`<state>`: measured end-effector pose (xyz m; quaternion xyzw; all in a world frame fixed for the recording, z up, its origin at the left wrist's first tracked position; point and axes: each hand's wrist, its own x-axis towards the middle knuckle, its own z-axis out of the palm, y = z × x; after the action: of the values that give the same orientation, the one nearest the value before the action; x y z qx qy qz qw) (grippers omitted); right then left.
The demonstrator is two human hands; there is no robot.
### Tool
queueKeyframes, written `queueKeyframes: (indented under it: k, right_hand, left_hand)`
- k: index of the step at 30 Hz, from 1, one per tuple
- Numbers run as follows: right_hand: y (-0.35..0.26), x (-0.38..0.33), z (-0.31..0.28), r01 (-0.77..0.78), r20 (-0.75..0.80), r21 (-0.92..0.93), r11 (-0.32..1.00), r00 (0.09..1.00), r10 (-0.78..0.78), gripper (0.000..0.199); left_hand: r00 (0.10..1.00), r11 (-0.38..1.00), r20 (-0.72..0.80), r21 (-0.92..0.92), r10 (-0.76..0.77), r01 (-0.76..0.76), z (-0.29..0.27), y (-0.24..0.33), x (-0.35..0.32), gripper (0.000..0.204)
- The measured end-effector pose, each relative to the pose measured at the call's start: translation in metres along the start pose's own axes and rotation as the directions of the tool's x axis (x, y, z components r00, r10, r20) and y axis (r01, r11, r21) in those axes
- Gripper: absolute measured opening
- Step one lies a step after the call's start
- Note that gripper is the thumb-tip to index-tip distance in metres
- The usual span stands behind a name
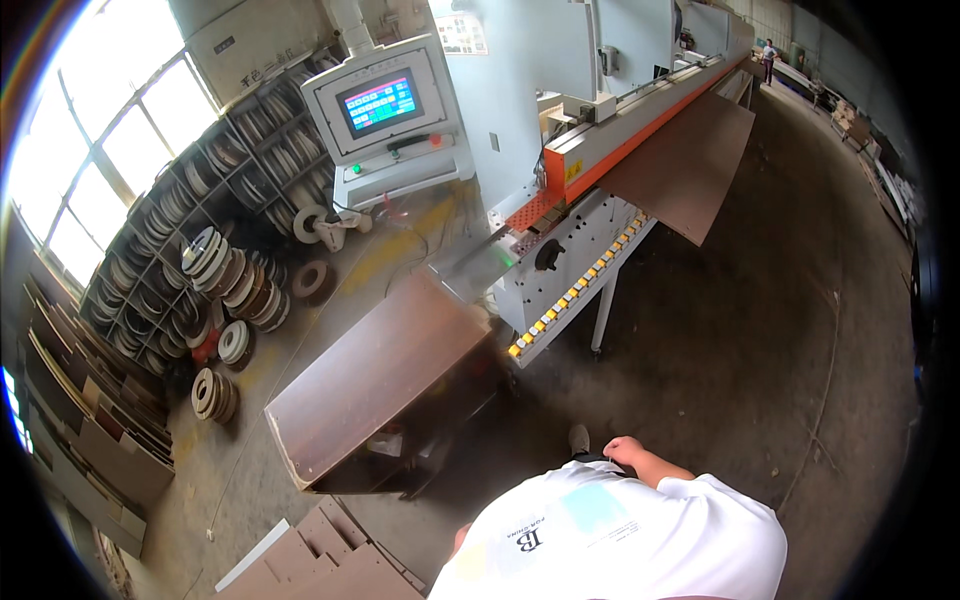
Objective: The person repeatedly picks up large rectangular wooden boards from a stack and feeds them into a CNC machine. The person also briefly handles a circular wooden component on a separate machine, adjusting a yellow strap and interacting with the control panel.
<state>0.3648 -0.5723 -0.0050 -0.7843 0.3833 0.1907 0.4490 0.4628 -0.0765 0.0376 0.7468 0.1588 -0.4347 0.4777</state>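
Below me is my white shirt (610, 540). Beside it, only part of my right hand (628, 451) shows, close to my body and touching nothing I can see; its fingers are unclear. Of my left arm only a sliver of skin (460, 540) shows at the shirt's edge, and the hand is hidden. One shoe (578, 437) stands on the concrete floor. A large brown panel (385, 375) lies flat on a low stand in front of me, at the infeed end of a long white and orange machine (580, 250).
A second brown panel (690, 165) rides along the machine's rail. Its control box with a lit screen (380, 102) stands behind. Shelves and floor stacks of tape rolls (225, 270) fill the left. Cut boards (320, 560) lie at lower left. Another person (768, 55) stands far off.
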Motion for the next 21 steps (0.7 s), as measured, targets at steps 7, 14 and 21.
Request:
queueKeyframes:
  k: [7, 14, 21]
  right_hand:
    - [0.007, -0.002, -0.005, -0.028, -0.019, 0.009, 1.000, 0.999, 0.028, 0.021]
    - [0.012, -0.009, -0.009, -0.008, -0.012, 0.040, 0.999, 1.000, 0.009, 0.020]
    - [0.015, -0.007, -0.006, -0.041, 0.011, 0.101, 0.994, 0.999, 0.040, 0.022]
  left_hand:
    - [1.000, 0.999, 0.013, 0.023, -0.023, 0.022, 0.005, 0.018, -0.007, 0.047]
    - [1.000, 1.000, -0.026, 0.010, 0.017, -0.016, 0.013, -0.009, 0.018, 0.045]
    - [1.000, 1.000, 0.015, 0.006, 0.009, -0.010, 0.012, 0.017, 0.000, 0.041]
